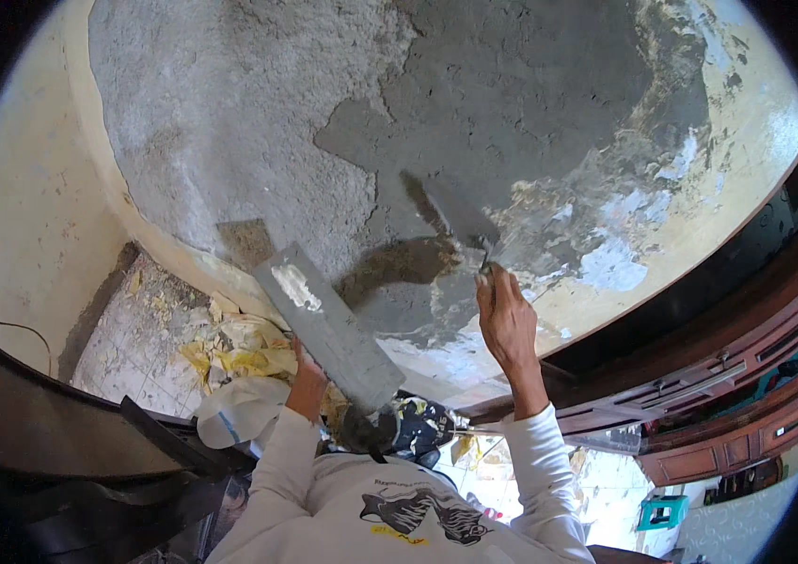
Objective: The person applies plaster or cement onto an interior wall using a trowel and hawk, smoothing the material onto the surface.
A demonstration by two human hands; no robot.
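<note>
In front of me is a wall with wet grey plaster spread over its middle and right. Rougher, lighter grey plaster covers the left. My left hand is closed beneath a long rectangular plastering trowel, its grip hidden under the plate. A pale wet dab sits near the plate's far end. My right hand is wrapped round the handle of a small trowel, whose flat blade lies at the wall by the wet plaster's ragged lower edge.
Cream paint and flaking white patches border the plaster on the right. A dark red wooden cabinet stands at the right. Debris and yellowish crumpled sheeting lie on the tiled floor at left, near a white rounded object. A green stool is lower right.
</note>
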